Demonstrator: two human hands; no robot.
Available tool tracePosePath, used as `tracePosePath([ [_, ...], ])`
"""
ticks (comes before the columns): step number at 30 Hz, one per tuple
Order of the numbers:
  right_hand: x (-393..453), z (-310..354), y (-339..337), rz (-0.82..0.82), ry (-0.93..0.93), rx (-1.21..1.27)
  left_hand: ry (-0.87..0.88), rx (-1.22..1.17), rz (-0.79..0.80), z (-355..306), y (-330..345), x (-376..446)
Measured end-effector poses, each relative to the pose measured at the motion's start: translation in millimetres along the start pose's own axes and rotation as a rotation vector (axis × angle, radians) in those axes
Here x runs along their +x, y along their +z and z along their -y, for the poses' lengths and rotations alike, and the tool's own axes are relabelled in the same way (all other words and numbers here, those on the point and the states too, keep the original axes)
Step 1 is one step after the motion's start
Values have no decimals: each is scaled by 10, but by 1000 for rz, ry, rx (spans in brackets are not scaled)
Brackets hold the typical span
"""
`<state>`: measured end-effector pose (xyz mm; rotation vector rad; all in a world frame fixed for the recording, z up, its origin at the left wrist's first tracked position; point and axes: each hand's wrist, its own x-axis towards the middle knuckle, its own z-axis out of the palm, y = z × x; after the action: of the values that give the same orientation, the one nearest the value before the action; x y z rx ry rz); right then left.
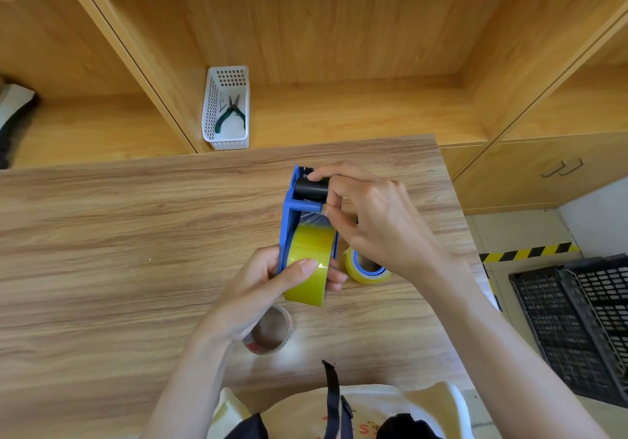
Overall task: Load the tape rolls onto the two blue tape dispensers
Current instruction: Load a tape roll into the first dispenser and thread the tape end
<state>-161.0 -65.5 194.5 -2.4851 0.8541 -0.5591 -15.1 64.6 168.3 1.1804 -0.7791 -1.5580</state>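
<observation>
A blue tape dispenser [288,214] is held above the wooden table [136,235] with a yellow tape roll [307,262] seated in it. My left hand [272,289] grips the dispenser's near end, its thumb lying on the roll. My right hand [370,214] pinches the clear tape end beside the black roller [311,189] at the dispenser's far end. A second yellow roll, seated on a second blue dispenser [365,268], lies on the table, partly hidden under my right wrist. A near-empty clear roll [272,331] lies on the table under my left wrist.
A white slotted basket [227,109] holding green-handled pliers stands on the shelf behind the table. Black plastic crates [577,323] sit on the floor at the right, past the table's right edge. Wooden cabinets line the back.
</observation>
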Motion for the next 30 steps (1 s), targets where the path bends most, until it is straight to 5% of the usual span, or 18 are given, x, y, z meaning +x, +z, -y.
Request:
tracePosePath([
  [9,-5,26,-3,18,-15,3,-21,15,115,12,-90,-31],
  [13,1,30,-2,-12,-23,-59,-150,-155,-45,-66,21,24],
  [18,1,67,20,-54,-73,-69,-139,5,-272,-87,170,62],
  [30,14,-28,-14,-18,-39,-12,-98,-53,-171,-108,143,31],
])
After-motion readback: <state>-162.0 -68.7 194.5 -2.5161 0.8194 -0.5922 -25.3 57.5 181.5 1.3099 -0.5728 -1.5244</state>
